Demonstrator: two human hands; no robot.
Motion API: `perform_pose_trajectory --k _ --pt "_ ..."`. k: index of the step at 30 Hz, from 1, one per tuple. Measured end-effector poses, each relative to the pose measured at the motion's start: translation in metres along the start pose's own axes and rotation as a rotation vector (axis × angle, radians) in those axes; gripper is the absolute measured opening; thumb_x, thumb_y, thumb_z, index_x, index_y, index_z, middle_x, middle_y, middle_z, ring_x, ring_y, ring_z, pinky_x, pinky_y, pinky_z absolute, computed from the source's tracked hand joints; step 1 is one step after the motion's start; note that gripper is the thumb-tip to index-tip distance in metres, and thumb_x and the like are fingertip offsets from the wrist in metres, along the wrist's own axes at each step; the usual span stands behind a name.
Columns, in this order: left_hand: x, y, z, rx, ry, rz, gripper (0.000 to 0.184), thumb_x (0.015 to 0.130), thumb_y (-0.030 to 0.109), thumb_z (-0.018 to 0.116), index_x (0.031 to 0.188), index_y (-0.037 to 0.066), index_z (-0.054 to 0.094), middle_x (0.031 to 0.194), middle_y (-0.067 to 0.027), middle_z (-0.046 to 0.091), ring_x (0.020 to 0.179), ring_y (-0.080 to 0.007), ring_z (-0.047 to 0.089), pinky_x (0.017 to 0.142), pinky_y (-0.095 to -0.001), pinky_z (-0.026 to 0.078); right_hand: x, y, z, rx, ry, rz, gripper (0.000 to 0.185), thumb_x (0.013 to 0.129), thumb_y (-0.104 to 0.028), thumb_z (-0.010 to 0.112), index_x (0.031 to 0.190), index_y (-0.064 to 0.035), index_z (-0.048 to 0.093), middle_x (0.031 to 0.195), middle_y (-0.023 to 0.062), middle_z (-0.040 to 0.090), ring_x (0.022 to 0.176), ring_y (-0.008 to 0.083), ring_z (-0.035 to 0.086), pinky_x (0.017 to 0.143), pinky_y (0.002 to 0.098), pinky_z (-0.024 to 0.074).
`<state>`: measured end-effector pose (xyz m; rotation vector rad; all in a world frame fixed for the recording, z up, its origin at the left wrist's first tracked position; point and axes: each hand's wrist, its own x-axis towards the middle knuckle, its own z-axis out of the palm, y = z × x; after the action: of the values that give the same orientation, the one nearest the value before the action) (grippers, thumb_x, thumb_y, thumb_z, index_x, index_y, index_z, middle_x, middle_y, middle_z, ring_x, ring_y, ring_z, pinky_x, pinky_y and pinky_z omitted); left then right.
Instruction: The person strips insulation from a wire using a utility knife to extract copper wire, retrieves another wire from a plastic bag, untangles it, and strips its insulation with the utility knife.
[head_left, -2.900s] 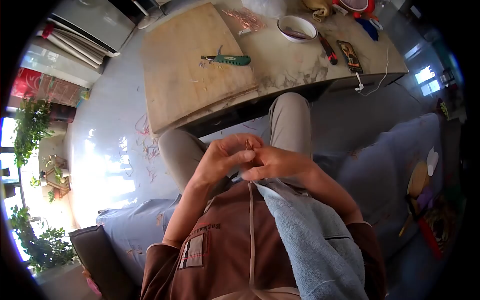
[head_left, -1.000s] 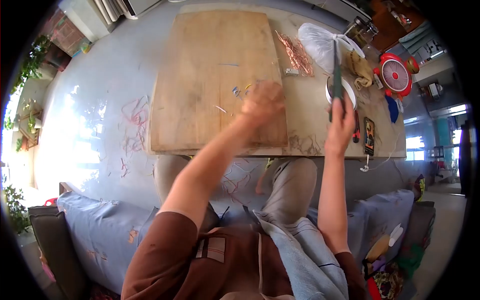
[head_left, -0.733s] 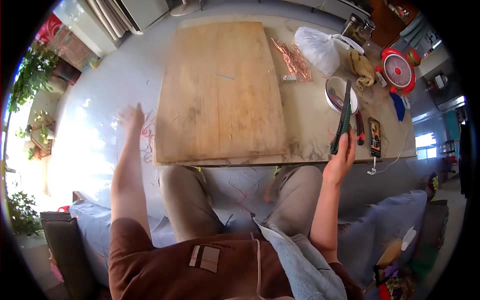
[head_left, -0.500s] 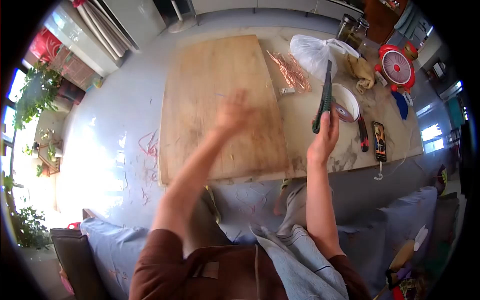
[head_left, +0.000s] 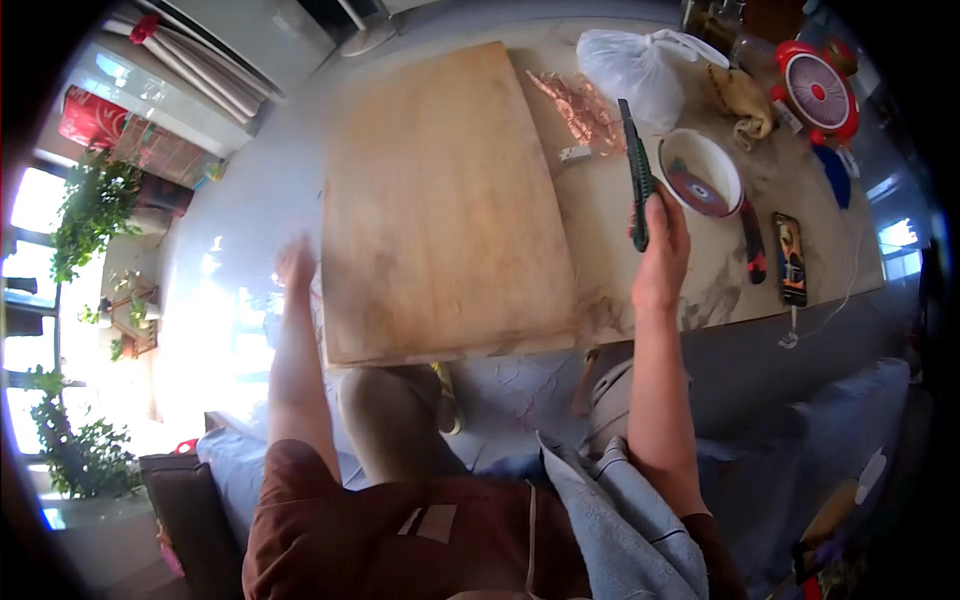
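Just beside the bowl (head_left: pixel 709 152), the right hand (head_left: pixel 662 245) grasps a green cutter (head_left: pixel 637 165).
A disc (head_left: pixel 700 193) lies inside; the left hand (head_left: pixel 295 262), grip too blurred to tell, hangs past the left edge of the board (head_left: pixel 450 220).

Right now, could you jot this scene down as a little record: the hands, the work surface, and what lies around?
Right hand: holding a green-handled cutter
Left hand: blurred, past the board's left edge; grip unclear
Surface: wooden board on a table
Right of board: copper-coloured wires, white bag, white bowl, phone
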<state>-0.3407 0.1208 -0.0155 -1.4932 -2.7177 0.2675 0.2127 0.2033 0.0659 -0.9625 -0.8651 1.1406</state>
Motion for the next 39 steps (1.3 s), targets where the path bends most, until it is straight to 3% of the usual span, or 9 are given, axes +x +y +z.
perform_pose_trajectory --k 2,7,11,15,20,24,26,35,39 --pt "-0.064 0.003 -0.033 0.047 0.089 -0.682 0.045 0.095 0.035 0.031 0.127 0.006 0.044 0.130 -0.0202 0.044 0.124 -0.0352 0.036 0.102 -0.0439 0.029 -0.002 -0.006 -0.001 0.071 0.000 0.091 0.033 0.089 -0.024 0.056 0.113 -0.0020 0.055 0.080 -0.0003 0.054 0.068 0.0060 0.047 0.061 0.0207 0.0401" --pt "-0.145 0.130 -0.025 -0.066 0.389 0.624 0.044 0.087 0.028 0.051 0.124 0.004 0.047 0.136 -0.0197 0.036 0.127 -0.0357 0.031 0.106 -0.0475 0.021 0.000 -0.002 0.009 0.066 -0.015 0.019 0.032 0.088 -0.023 0.058 0.112 -0.0018 0.055 0.078 -0.0003 0.054 0.067 0.0067 0.048 0.060 0.0208 0.0399" --pt "-0.238 0.300 -0.074 -0.472 0.244 0.867 0.063 0.083 0.041 0.055 0.133 0.008 0.036 0.138 -0.0160 0.034 0.130 -0.0295 0.028 0.108 -0.0443 0.018 -0.003 0.007 0.006 0.027 -0.035 0.053 0.031 0.088 -0.021 0.059 0.111 -0.0016 0.056 0.077 -0.0008 0.054 0.066 0.0057 0.047 0.059 0.0207 0.0398" --pt "-0.197 0.264 -0.050 -0.612 0.264 0.895 0.064 0.081 0.036 0.058 0.132 0.004 0.037 0.133 -0.0180 0.040 0.127 -0.0315 0.033 0.106 -0.0432 0.021 -0.001 0.002 -0.008 -0.073 -0.070 0.064 0.030 0.088 -0.022 0.058 0.110 -0.0015 0.057 0.078 -0.0012 0.053 0.066 0.0052 0.047 0.058 0.0202 0.0392" --pt "-0.115 0.044 -0.021 -0.028 0.250 0.566 0.035 0.086 0.023 0.049 0.119 0.015 0.052 0.142 -0.0143 0.029 0.133 -0.0325 0.022 0.106 -0.0459 0.021 0.008 -0.004 -0.022 -0.055 -0.116 0.103 0.030 0.087 -0.023 0.059 0.109 -0.0024 0.058 0.077 -0.0009 0.055 0.066 0.0056 0.048 0.059 0.0211 0.0403" --pt "-0.054 -0.066 0.014 0.257 -0.119 -0.381 0.040 0.094 0.024 0.035 0.133 0.016 0.039 0.136 -0.0148 0.039 0.125 -0.0316 0.038 0.101 -0.0444 0.033 0.011 0.009 -0.033 0.146 -0.106 0.219 0.033 0.084 -0.028 0.063 0.107 -0.0041 0.059 0.079 0.0010 0.059 0.067 0.0072 0.053 0.059 0.0233 0.0430" --pt "-0.037 -0.028 -0.002 0.106 0.488 -0.237 0.037 0.094 0.037 0.036 0.123 0.018 0.050 0.128 -0.0175 0.046 0.114 -0.0344 0.046 0.094 -0.0454 0.038 0.012 0.010 -0.035 0.402 -0.130 0.326 0.036 0.085 -0.026 0.062 0.110 -0.0015 0.056 0.082 0.0061 0.060 0.068 0.0135 0.056 0.060 0.0277 0.0454" --pt "0.009 0.386 -0.197 -0.943 0.298 0.946 0.033 0.085 0.015 0.060 0.116 0.005 0.056 0.110 -0.0098 0.061 0.095 -0.0153 0.060 0.081 -0.0285 0.047 0.028 -0.019 -0.053 0.992 -0.229 0.143 0.044 0.089 -0.019 0.055 0.129 -0.0087 0.040 0.104 0.0114 0.056 0.090 0.0214 0.056 0.079 0.0348 0.0469" --pt "0.005 0.522 -0.248 -0.995 0.339 0.871 0.026 0.078 0.013 0.061 0.104 0.007 0.061 0.107 -0.0118 0.062 0.092 -0.0237 0.061 0.081 -0.0315 0.047 0.039 -0.020 -0.074 1.014 -0.196 0.101 0.036 0.088 -0.020 0.054 0.120 -0.0059 0.045 0.098 0.0100 0.056 0.079 0.0168 0.054 0.071 0.0296 0.0435"
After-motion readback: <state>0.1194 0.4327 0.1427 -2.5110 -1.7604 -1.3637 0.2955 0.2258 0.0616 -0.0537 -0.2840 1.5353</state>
